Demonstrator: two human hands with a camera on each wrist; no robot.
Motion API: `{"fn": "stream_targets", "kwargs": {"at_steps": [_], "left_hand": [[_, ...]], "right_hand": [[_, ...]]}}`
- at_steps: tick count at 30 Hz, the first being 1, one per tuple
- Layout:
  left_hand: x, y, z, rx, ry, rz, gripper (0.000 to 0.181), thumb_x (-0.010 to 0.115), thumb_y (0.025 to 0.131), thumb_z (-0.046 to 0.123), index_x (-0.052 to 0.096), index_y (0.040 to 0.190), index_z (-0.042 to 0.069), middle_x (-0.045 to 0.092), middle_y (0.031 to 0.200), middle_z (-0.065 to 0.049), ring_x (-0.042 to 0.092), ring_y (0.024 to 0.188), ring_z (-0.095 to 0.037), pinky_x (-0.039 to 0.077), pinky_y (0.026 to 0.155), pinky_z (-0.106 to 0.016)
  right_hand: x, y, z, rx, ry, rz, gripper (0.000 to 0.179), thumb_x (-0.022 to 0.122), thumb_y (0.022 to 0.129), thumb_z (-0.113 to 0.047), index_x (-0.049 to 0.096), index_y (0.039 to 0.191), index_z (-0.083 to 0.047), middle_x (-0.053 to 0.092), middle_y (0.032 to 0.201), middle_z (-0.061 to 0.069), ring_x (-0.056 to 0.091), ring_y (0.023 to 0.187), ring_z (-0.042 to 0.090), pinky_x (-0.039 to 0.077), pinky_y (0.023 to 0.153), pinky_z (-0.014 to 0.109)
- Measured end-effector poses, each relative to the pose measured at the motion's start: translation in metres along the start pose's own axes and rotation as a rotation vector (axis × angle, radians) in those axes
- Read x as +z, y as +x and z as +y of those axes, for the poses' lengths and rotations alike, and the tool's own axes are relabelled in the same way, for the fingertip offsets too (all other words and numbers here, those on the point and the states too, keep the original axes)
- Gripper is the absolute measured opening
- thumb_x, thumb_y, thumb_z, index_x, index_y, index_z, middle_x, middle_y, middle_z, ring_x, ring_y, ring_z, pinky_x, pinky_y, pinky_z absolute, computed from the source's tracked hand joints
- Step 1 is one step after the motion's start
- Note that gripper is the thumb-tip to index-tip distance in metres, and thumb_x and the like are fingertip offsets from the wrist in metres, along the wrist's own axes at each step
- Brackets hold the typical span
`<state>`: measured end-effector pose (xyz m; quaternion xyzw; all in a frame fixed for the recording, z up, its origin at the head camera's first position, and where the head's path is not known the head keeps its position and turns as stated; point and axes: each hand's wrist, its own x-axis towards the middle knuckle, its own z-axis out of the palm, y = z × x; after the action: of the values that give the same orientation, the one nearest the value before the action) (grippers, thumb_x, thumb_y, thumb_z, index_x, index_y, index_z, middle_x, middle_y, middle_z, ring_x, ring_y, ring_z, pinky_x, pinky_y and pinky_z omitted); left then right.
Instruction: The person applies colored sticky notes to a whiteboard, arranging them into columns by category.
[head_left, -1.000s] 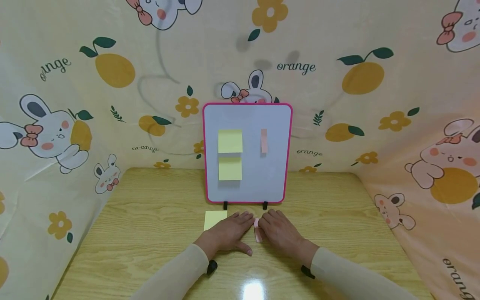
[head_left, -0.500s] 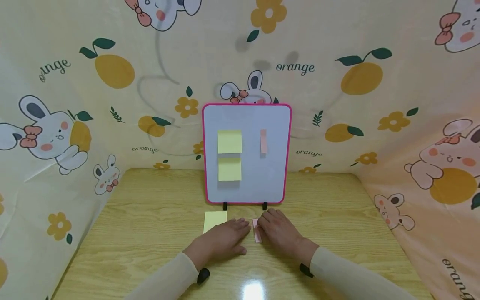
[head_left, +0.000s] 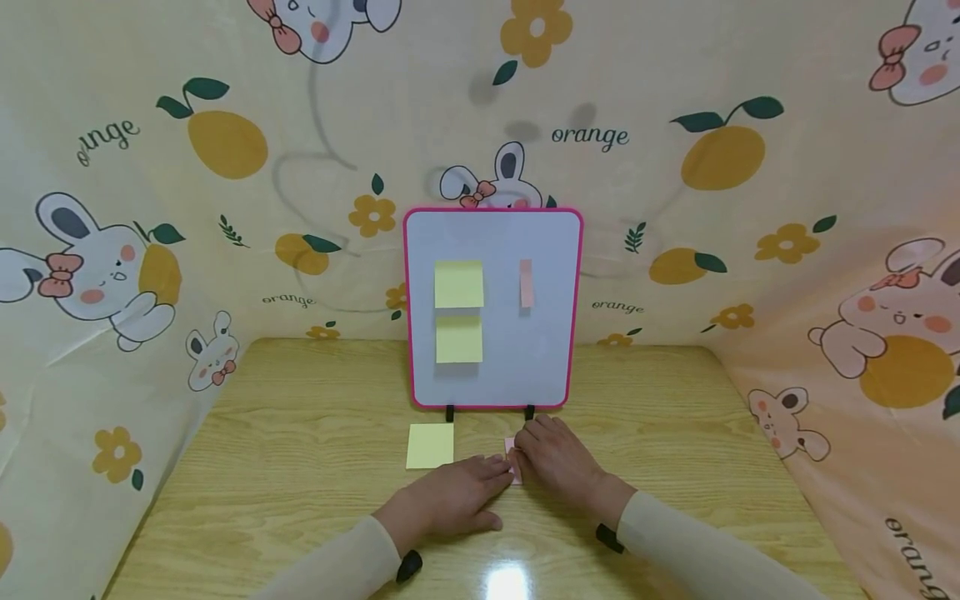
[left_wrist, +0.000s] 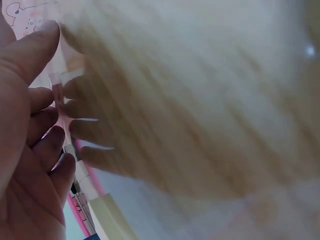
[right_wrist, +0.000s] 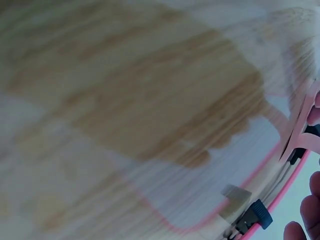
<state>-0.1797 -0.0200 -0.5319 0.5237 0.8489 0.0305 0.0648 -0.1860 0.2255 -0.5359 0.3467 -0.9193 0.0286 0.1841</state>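
Note:
A narrow pad of pink sticky notes (head_left: 510, 445) lies on the table between the two hands. My right hand (head_left: 566, 467), fingers curled, pinches at the pad's right side; in the right wrist view a pink sticky note (right_wrist: 311, 142) bends up beside the fingertips. My left hand (head_left: 453, 498) is palm down with fingers fairly straight, its fingertips overlapping the pad's lower part. Behind the left hand lies a square yellow sticky-note pad (head_left: 430, 446). In the left wrist view the left fingers (left_wrist: 49, 147) are loosely bent.
A pink-framed whiteboard (head_left: 498, 375) stands upright beyond the hands on black feet (head_left: 450, 412). It bears two yellow notes, one above the other (head_left: 459, 284), and a pink strip (head_left: 526, 283) at right. A patterned cloth (head_left: 480, 100) encloses the wooden table (head_left: 315, 408).
My left hand drew back from the pink pad to the left, uncovering more of the yellow pad, then came in again lower down. The right hand stays almost in place at the pink pad.

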Motion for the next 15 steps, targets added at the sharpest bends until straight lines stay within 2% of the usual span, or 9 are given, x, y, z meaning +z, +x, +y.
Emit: {"fn": "stream_targets", "kwargs": {"at_steps": [5, 11, 15], "left_hand": [[0.001, 0.001, -0.001, 0.007, 0.012, 0.012, 0.073, 0.052, 0.107, 0.057, 0.043, 0.162, 0.010, 0.041, 0.169, -0.006, 0.037, 0.157, -0.020, 0.034, 0.128, -0.032], [0.002, 0.001, -0.001, -0.002, -0.004, 0.011, 0.074, 0.052, 0.106, 0.059, 0.043, 0.162, 0.011, 0.039, 0.169, -0.007, 0.037, 0.157, -0.021, 0.036, 0.127, -0.032], [0.003, 0.000, -0.001, -0.007, -0.008, 0.004, 0.074, 0.051, 0.106, 0.059, 0.043, 0.162, 0.012, 0.039, 0.170, -0.007, 0.036, 0.157, -0.019, 0.034, 0.128, -0.032]], "right_hand": [[0.000, 0.001, 0.000, 0.002, -0.001, 0.000, 0.010, 0.072, 0.101, -0.023, 0.065, 0.098, -0.016, 0.063, 0.092, -0.003, 0.051, 0.088, 0.018, 0.047, 0.076, 0.032], [0.004, 0.004, 0.005, -0.031, -0.034, 0.072, 0.009, 0.073, 0.097, -0.018, 0.066, 0.096, -0.013, 0.061, 0.089, -0.002, 0.052, 0.085, 0.020, 0.049, 0.075, 0.033], [0.007, 0.007, 0.010, -0.010, -0.037, 0.078, 0.010, 0.076, 0.095, -0.014, 0.067, 0.097, -0.011, 0.062, 0.090, 0.000, 0.053, 0.085, 0.021, 0.050, 0.076, 0.033]]}}
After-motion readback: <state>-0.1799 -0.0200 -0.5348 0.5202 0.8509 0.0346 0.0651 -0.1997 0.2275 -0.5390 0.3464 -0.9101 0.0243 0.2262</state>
